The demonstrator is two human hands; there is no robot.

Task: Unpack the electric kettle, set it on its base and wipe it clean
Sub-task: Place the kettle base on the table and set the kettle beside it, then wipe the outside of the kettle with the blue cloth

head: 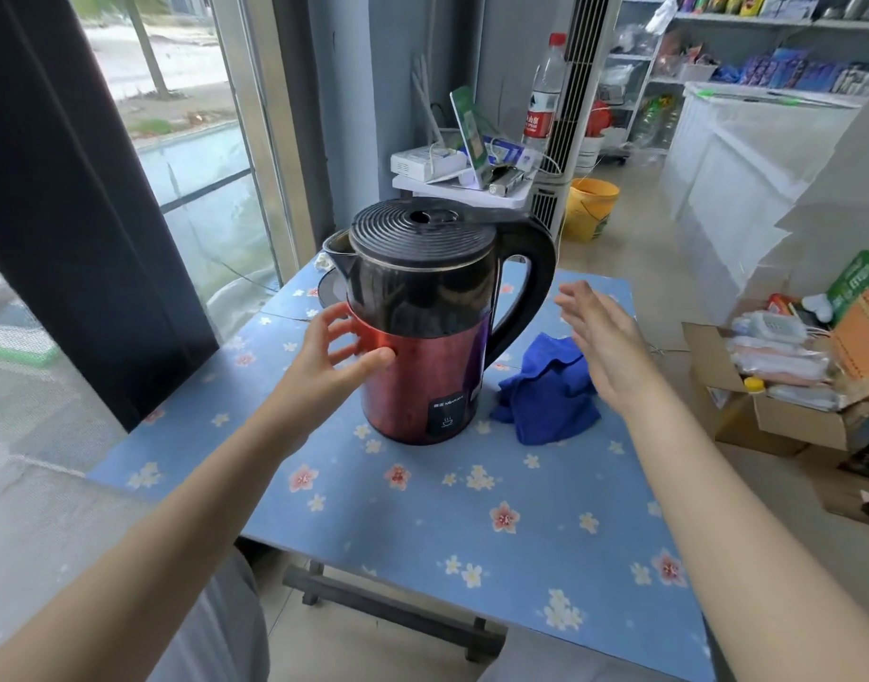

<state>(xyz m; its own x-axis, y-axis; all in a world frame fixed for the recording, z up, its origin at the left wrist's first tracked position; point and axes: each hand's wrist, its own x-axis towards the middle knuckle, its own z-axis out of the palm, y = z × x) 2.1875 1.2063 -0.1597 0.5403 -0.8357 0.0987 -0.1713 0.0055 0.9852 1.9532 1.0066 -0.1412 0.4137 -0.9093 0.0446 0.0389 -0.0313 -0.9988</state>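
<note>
A red electric kettle [422, 366] with a black top, ribbed black lid and black handle stands upright on the blue flowered table [422, 524]. My left hand [336, 351] rests against its left side, fingers spread on the red body. Open and empty, my right hand [605, 342] hovers to the right of the handle, above a crumpled blue cloth [546, 391] lying beside the kettle. Behind the kettle's spout, part of a round base [331, 287] shows on the table, mostly hidden.
A white shelf [464, 189] with a router, phone stand and water bottle [543, 91] is behind the table. A yellow bucket [590, 209] sits on the floor, and an open cardboard box [777, 386] of goods is at the right. Window and dark curtain are at the left.
</note>
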